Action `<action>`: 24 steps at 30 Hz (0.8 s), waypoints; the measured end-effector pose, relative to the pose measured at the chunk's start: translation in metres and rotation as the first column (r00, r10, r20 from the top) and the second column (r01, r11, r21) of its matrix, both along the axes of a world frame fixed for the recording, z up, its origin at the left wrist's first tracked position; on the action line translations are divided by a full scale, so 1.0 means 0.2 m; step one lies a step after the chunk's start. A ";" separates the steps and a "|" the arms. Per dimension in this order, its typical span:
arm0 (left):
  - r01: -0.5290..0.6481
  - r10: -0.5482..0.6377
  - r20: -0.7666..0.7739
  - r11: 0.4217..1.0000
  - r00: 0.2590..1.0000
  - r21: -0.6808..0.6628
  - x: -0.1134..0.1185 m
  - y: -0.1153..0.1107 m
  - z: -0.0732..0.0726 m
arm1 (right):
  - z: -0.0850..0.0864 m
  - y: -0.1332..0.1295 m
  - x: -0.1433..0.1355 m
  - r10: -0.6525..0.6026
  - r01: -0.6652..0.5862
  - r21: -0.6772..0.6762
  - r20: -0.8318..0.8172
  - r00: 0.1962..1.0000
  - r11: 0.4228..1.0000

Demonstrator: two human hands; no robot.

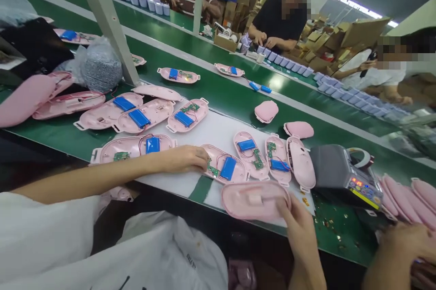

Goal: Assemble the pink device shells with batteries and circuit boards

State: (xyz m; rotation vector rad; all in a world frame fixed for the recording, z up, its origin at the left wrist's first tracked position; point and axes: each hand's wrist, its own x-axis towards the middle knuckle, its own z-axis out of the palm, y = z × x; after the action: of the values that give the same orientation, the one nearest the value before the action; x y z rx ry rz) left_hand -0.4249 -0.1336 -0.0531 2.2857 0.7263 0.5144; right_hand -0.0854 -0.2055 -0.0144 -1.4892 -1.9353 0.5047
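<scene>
My left hand (pixel 192 159) reaches over the bench, its fingers closed at the left end of an oval pink shell half (pixel 240 174). That shell half lies open side up, holding a green circuit board (pixel 213 170) and a blue battery pack (pixel 228 168) joined by thin wires. Near the bench's front edge, my right hand (pixel 301 219) grips the right end of a pink shell cover (pixel 235 201), its hollow inside facing up. The cover is slightly blurred. Just behind it lie two more filled shell halves (pixel 251 147) side by side.
More pink shells with batteries (pixel 150 115) lie at left, near a slanted grey post (pixel 105 12). A dark box with a lit display (pixel 334 172) stands at right. Beside it are stacked pink covers (pixel 398 194) and a co-worker's blurred hand (pixel 402 244). Other people work across the green conveyor (pixel 200 87).
</scene>
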 end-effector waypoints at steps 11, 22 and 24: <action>-0.463 0.493 0.271 0.870 0.827 -0.170 0.05 -0.10 -0.08 | -0.19 0.61 -0.62 -0.070 -0.049 -0.421 -0.261 0.963 0.906; -0.617 0.640 0.470 0.753 0.608 -0.228 0.08 -0.15 -0.06 | 0.14 0.45 -0.50 0.331 -0.534 0.214 0.585 0.741 0.818; -0.661 0.602 0.468 0.749 0.647 -0.051 0.09 -0.16 -0.07 | 0.15 0.42 -0.56 0.311 -0.520 0.257 0.564 0.765 0.814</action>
State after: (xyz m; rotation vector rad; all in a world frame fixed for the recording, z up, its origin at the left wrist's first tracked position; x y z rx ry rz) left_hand -0.4079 -0.1651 -0.0674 1.8307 1.2727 1.4159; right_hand -0.1972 -0.1222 0.0146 -0.9549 -2.6186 -0.1346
